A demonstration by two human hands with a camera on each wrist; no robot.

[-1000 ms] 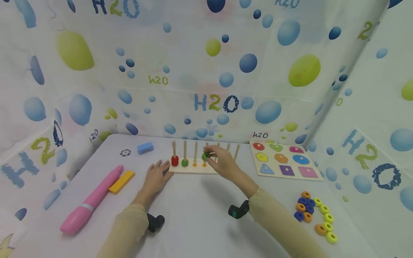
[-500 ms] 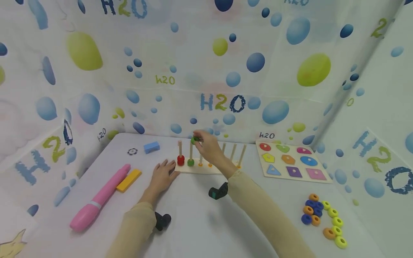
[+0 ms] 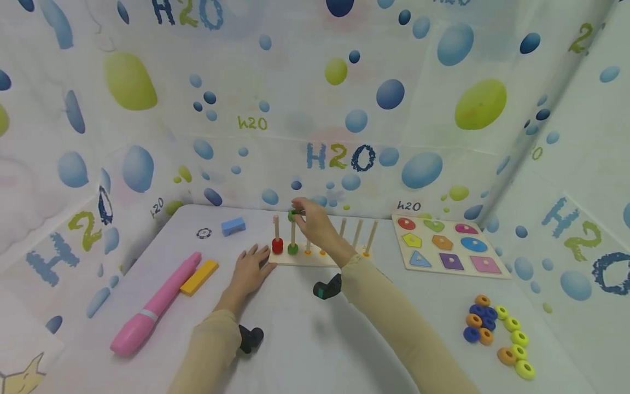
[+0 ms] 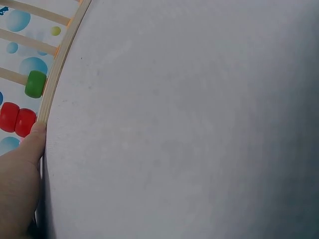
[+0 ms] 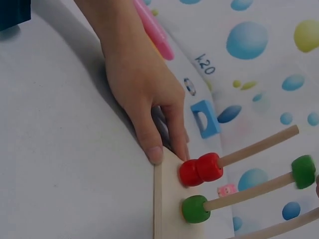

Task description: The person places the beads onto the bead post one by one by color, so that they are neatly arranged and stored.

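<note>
A wooden peg board (image 3: 295,261) stands toward the table's back. Two red beads (image 3: 278,246) sit low on its leftmost peg, and one green bead (image 3: 292,249) sits at the foot of the second. My right hand (image 3: 315,224) pinches another green bead (image 5: 303,172) at the top of that second peg; only a fingertip shows at the right wrist view's edge. My left hand (image 3: 248,269) holds the board's left end, the thumb (image 5: 155,154) on its front edge and a finger at the rear. The left wrist view also shows this thumb beside the red beads.
Orange, blue and yellow ring beads (image 3: 494,334) lie at the right. Behind them is a shape puzzle board (image 3: 450,246). On the left are a pink bat-shaped toy (image 3: 157,306), a yellow block (image 3: 199,278), a blue block (image 3: 233,226) and a round chip (image 3: 204,233).
My right hand has moved left and up with the green bead, from around the middle pegs to the top of the second peg. My left hand stays at the board's end.
</note>
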